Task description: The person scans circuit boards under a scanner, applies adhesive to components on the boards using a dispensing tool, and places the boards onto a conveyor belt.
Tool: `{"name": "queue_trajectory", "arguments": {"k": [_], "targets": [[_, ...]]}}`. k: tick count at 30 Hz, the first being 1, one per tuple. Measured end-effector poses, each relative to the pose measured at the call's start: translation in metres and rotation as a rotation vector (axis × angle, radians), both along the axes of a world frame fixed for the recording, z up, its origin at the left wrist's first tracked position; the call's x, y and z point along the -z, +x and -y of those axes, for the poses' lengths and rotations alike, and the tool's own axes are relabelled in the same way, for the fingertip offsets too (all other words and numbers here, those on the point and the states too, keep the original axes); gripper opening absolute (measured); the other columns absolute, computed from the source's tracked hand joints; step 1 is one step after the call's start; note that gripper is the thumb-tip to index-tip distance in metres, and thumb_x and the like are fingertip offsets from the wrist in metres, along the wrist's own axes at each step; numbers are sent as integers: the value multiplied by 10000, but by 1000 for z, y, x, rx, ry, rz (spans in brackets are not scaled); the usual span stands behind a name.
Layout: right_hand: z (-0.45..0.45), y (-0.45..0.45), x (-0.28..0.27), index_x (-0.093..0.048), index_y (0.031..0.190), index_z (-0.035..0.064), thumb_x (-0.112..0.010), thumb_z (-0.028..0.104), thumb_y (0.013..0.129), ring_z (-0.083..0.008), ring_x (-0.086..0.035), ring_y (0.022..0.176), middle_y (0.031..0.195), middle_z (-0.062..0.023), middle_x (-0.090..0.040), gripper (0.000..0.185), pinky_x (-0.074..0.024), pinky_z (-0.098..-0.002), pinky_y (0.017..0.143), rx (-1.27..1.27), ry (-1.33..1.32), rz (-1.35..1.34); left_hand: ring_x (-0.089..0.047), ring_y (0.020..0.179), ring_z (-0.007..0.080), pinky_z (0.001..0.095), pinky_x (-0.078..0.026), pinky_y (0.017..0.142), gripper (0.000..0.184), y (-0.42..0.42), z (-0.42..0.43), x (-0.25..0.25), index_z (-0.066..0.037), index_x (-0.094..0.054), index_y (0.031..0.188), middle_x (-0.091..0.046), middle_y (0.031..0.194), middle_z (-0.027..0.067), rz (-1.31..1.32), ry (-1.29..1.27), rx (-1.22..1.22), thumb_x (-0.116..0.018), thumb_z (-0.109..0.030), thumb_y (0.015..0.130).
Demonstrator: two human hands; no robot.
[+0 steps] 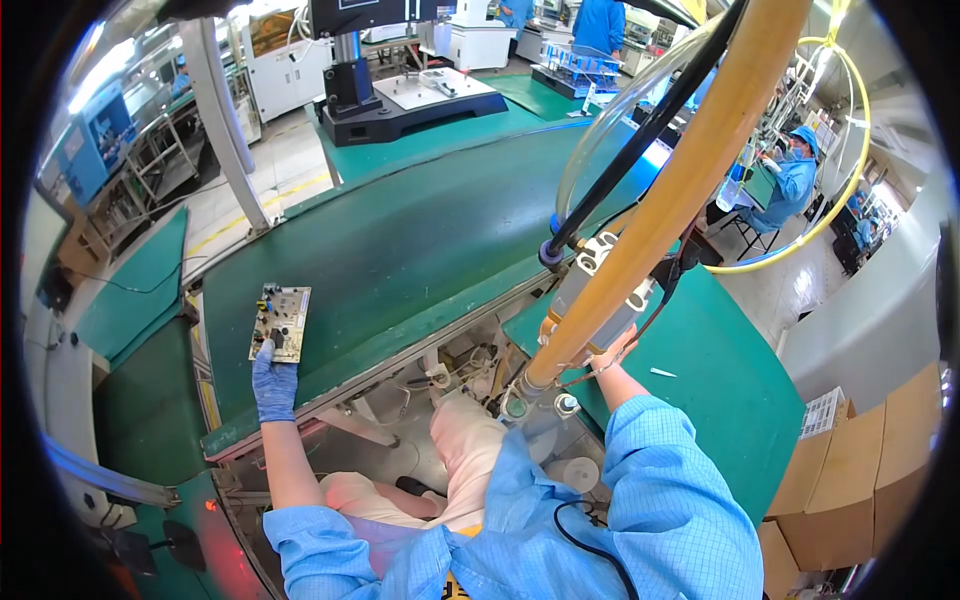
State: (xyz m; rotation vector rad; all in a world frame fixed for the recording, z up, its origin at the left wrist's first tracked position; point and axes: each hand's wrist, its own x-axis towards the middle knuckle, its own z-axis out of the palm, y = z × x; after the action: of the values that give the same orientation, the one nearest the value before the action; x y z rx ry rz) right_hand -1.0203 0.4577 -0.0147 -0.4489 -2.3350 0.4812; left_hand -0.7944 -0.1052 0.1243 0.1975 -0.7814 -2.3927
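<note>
My left hand point(274, 386), in a blue-grey glove, grips the near edge of a printed circuit board point(290, 322) with the thumb on top. The board carries several small components and is over the left part of the green belt point(420, 255). My right hand point(617, 352) is bare and reaches toward a metal fixture point(585, 300) with white fittings. A thick tan pole point(650, 215) crosses in front of it and hides most of its fingers, so I cannot tell whether it grips anything.
A green side table point(700, 400) on the right bears a small white strip point(663, 372). Cardboard boxes point(840, 480) stand at the far right. Hoses and a black cable point(650, 120) run along the pole. Beyond the belt stands a black-based machine point(410, 115); a co-worker point(790, 185) sits at right.
</note>
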Motion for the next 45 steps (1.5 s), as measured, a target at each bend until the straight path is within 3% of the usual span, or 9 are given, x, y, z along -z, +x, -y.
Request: {"name": "queue_trajectory", "arguments": {"k": [2,4,7,13,15,17,19,45], "targets": [[10,12,-21,-495,978,34,-541,242,731,-268,-419,1120,1123,-124,-486,327,-342,-429,903,51,16,41,-520,1096,268,419,-432,953,490,-1,3,3,-1,-399,1255,-510,1204,149,-1,8,6,-558,7,792],[18,23,-39,-497,980,32,-544,242,728,-271,-421,1117,1115,-125,-488,331,-341,-429,906,123,307,110,-518,1098,267,419,-432,954,488,-1,3,4,-2,-400,1254,-509,1205,148,-1,15,10,-556,9,792],[39,45,-98,-499,979,30,-545,241,730,-274,-423,1115,1112,-126,-488,330,-341,-428,908,120,191,211,-515,1103,267,417,-432,953,490,0,2,2,-5,-400,1255,-507,1210,148,1,25,22,-557,9,792],[39,44,-97,-501,975,28,-543,243,731,-277,-428,1110,1105,-129,-489,329,-348,-430,902,123,193,207,-517,1101,266,417,-428,957,483,0,5,5,-2,-404,1249,-511,1205,148,-3,16,20,-558,9,792],[23,28,-54,-500,975,28,-542,244,731,-278,-428,1110,1104,-129,-489,329,-348,-430,901,123,251,148,-519,1098,266,420,-425,960,479,-1,5,6,-4,-409,1244,-514,1201,147,-1,16,12,-564,7,790],[21,28,-50,-499,975,28,-541,245,731,-278,-427,1110,1104,-130,-489,329,-349,-431,901,122,309,89,-519,1097,266,422,-426,960,478,-1,4,4,-4,-411,1242,-515,1200,147,0,14,13,-566,6,790],[39,43,-96,-499,976,29,-537,244,734,-278,-425,1113,1106,-130,-488,326,-347,-432,902,126,194,212,-520,1096,266,423,-426,959,477,-1,3,3,-5,-413,1240,-515,1198,147,1,12,14,-569,5,789],[38,42,-93,-492,979,27,-532,246,736,-276,-424,1118,1116,-131,-484,329,-349,-434,904,121,190,206,-524,1087,265,419,-440,943,453,0,5,4,-8,-428,1220,-519,1196,144,-20,-2,25,-585,-2,795]]}}
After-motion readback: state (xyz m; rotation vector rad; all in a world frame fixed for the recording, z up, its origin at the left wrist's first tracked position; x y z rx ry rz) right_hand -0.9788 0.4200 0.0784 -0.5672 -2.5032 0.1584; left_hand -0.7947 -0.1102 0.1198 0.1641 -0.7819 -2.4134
